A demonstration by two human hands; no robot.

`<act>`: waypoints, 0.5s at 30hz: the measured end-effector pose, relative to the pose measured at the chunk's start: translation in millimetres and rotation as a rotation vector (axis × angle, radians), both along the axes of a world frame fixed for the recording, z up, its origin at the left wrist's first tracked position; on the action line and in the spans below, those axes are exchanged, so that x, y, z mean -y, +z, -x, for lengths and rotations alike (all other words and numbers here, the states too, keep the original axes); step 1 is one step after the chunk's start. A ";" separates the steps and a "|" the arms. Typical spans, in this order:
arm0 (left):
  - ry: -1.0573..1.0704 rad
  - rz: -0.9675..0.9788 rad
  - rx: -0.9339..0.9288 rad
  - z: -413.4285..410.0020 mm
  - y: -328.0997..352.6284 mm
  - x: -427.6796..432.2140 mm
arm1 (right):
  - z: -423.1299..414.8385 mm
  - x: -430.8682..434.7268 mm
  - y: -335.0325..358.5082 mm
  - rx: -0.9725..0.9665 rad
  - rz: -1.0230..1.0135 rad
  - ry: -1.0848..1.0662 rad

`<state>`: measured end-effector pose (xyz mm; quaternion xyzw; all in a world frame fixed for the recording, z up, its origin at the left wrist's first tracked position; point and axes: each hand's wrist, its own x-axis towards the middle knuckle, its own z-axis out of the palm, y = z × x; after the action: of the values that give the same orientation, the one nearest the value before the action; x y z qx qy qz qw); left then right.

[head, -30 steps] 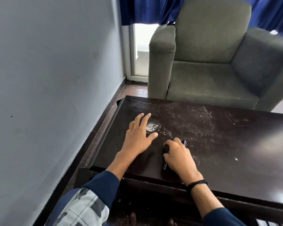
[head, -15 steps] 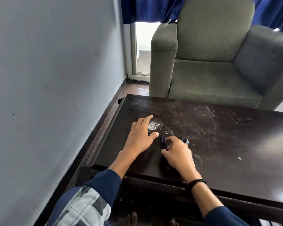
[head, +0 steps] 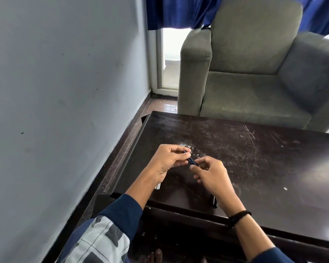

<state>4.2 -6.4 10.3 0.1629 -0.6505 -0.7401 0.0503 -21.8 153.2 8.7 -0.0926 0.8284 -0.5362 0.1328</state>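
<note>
Thumb and fingers of the left hand (head: 169, 160) curl round one end of a small dark-blue pen (head: 192, 161), held just above the dark table (head: 264, 168). Its other end is pinched in the right hand (head: 212, 174). A black pen (head: 214, 201) lies beside the right wrist.
</note>
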 end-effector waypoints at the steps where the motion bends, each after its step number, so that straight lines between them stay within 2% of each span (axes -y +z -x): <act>1: -0.001 -0.011 -0.005 0.0 0.6 0.7 | -0.3 -0.4 0.3 -0.014 -0.001 0.007; 5: 0.000 -0.035 -0.001 -0.3 2.9 -0.2 | -3.0 -0.2 2.0 -0.100 -0.060 0.014; 10: -0.041 -0.067 0.006 -2.0 2.9 -5.4 | -12.9 0.2 8.7 -0.247 -0.227 0.014; 15: -0.010 -0.083 -0.001 -2.6 4.4 -9.9 | -21.4 0.8 17.7 -0.263 -0.382 0.043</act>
<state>6.8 3.5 14.7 0.1612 -0.6201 -0.7667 0.0404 -0.4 152.4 26.4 -0.1524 0.9229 -0.3500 0.0504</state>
